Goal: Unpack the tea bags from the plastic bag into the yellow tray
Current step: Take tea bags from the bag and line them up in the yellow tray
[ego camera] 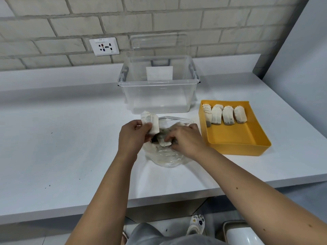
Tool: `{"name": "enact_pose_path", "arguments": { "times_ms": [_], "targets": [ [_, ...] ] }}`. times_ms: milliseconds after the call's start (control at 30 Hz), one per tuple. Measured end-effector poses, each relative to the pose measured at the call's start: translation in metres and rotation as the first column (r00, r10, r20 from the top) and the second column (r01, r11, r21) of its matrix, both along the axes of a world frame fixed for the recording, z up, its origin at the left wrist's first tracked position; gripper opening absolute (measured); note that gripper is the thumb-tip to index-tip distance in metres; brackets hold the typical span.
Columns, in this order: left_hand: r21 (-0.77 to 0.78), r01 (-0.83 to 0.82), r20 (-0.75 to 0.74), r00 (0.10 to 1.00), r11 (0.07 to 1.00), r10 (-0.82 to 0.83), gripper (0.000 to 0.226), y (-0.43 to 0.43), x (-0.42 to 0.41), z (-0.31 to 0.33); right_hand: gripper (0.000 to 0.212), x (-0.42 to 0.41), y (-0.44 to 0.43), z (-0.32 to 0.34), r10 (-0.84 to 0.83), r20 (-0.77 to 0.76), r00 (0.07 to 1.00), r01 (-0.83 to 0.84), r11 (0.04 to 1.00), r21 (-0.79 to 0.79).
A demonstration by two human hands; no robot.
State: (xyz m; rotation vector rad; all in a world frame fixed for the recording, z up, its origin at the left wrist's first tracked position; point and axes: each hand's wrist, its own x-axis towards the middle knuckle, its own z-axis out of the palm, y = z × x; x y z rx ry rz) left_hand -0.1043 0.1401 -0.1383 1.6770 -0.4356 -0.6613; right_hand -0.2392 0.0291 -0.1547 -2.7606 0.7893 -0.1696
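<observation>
Tea bags (224, 114) lie in a row at the far end of the yellow tray (238, 149), leaving room nearer; the left hand (131, 137) grips a loose tea bag (152, 123) just over the plastic bag (166, 156) on the surface (70, 138); the right hand (185, 138) pinches a second tea bag (164, 141) inside, probably next out.

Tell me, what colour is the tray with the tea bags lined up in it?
The tray is plain yellow all over; the head view shows it best.

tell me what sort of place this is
Likely an indoor workroom or utility space, though I can't be sure: a plain white counter against a painted brick wall with a wall socket, and a clear storage bin near a yellow tray.
</observation>
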Motion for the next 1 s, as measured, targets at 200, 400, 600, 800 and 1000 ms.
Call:
{"name": "enact_pose_path", "arguments": {
  "times_ms": [200,400,600,800,1000],
  "targets": [
    [0.022,0.006,0.034,0.999,1.0,-0.007,0.009,0.001,0.002,-0.005,0.01,0.001,-0.008,0.003,-0.046,0.062,0.997,0.046,0.999,0.014],
    [0.024,0.112,-0.037,0.993,0.993,-0.111,0.015,0.003,-0.003,0.0,0.011,-0.011,-0.022,0.053,-0.255,0.26,0.931,-0.006,0.704,0.711],
    [-0.038,0.189,-0.163,0.968,0.981,-0.193,0.021,-0.002,-0.014,0.005,0.016,0.002,-0.019,0.067,-0.124,0.204,0.971,0.0,0.855,0.519],
    [-0.044,0.197,-0.157,0.967,0.979,-0.201,0.024,-0.004,-0.018,0.002,0.015,0.011,-0.017,0.062,-0.087,0.161,0.983,0.002,0.885,0.465],
    [-0.097,0.241,-0.232,0.938,0.966,-0.257,0.022,-0.005,-0.019,-0.001,0.014,0.014,-0.021,0.061,-0.12,0.183,0.976,0.027,0.895,0.446]
  ]
}}
